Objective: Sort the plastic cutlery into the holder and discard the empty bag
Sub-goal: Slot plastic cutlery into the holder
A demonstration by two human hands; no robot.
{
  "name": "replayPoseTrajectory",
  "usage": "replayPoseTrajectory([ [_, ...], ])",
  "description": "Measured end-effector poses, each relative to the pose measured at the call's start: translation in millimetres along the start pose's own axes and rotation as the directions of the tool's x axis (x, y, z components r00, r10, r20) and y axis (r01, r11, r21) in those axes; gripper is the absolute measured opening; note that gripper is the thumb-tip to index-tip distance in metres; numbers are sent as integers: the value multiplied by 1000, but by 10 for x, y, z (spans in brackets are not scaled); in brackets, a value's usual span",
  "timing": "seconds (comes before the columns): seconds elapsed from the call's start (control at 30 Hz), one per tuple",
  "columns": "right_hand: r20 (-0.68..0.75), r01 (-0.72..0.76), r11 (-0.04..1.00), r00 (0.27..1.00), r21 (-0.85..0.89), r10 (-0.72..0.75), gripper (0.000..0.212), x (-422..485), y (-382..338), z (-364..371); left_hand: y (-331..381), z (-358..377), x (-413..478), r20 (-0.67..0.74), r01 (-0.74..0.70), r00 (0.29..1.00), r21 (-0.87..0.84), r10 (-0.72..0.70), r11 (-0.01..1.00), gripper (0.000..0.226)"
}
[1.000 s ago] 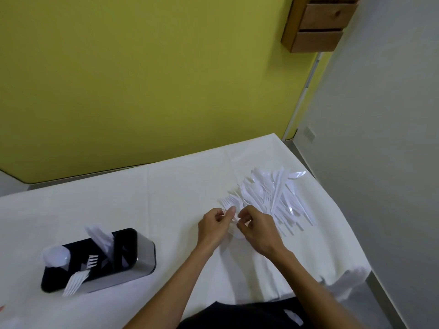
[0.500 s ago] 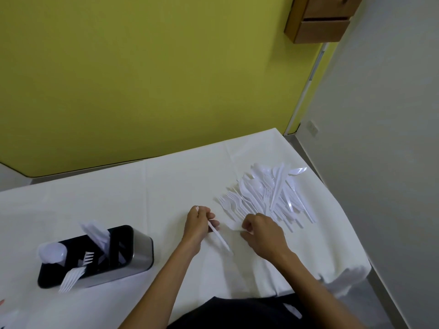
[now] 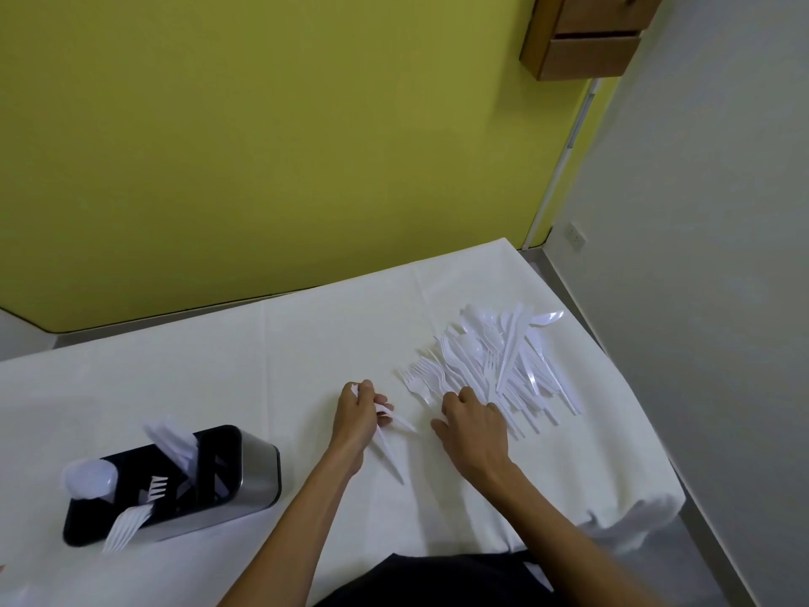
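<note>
Nearest the viewer, a dark garment (image 3: 437, 580) edges the table, and two bare forearms reach out over it. To the left stands the black-topped steel holder (image 3: 258, 470), with forks (image 3: 127, 519) leaning out of its near side, spoons (image 3: 89, 475) at its left end and knives (image 3: 170, 435) behind. The left hand (image 3: 357, 416) is curled round a few white plastic pieces (image 3: 389, 453) whose handles slant back toward the person. The right hand (image 3: 475, 431) lies on the near edge of the cutlery pile (image 3: 503, 357), hiding its fingertips, so its grasp cannot be told. A second ago both hands met at that edge; the left has since drawn away. A white tablecloth (image 3: 219, 365) covers the table; beyond rise a yellow-green wall (image 3: 262, 146), a wooden drawer unit (image 3: 586, 41) and a grey wall (image 3: 700, 256).
</note>
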State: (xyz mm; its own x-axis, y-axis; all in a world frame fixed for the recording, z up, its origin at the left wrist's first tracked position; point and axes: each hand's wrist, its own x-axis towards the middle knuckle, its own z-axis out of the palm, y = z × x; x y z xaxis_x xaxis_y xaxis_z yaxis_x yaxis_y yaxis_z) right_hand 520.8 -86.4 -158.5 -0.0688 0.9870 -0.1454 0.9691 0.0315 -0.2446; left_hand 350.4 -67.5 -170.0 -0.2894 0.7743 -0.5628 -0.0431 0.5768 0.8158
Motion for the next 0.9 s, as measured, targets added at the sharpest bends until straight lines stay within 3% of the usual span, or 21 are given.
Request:
replayPoseTrajectory([
  [0.1,70,-14,998,997,54,10,18,14,-21,2,-19,17,17,37,38,999,-59,-36,998,23],
  [0.23,120,-32,939,993,342,-10,19,-15,-52,-119,7,64,-22,88,35,995,38,-38,999,38],
  [0.33,139,-34,903,990,429,-28,24,-54,-79,-147,-2,82,-1,144,15,989,51,-22,999,35],
  [0.43,60,-27,962,998,273,11,29,-9,-6,-105,-4,74,18,108,38,993,20,-40,999,25],
  [0.47,65,-13,987,998,160,2,28,9,21,-66,-1,69,21,92,54,994,1,-54,999,21],
  [0.57,58,7,999,998,33,-9,17,15,11,-20,38,66,-13,80,100,992,-71,-94,992,12],
  [0.63,3,39,999,999,3,-39,49,33,-8,-33,49,62,-33,83,101,992,-104,-92,989,13],
  [0.67,-18,57,998,998,11,-57,52,49,-2,-40,44,55,-40,80,98,993,-111,-89,989,16],
  [0.7,42,27,999,999,33,-29,41,30,-9,-58,39,52,-42,79,94,993,-109,-85,990,20],
  [0.77,18,-3,992,1000,128,1,19,42,24,-21,29,60,-33,88,82,993,-89,-74,993,26],
  [0.83,85,-17,947,996,320,-11,24,40,-10,-47,11,85,-21,118,70,991,-73,-61,995,20],
  [0.9,138,-3,903,989,429,-62,25,25,-70,-85,16,133,-41,160,77,985,-77,-64,994,34],
])
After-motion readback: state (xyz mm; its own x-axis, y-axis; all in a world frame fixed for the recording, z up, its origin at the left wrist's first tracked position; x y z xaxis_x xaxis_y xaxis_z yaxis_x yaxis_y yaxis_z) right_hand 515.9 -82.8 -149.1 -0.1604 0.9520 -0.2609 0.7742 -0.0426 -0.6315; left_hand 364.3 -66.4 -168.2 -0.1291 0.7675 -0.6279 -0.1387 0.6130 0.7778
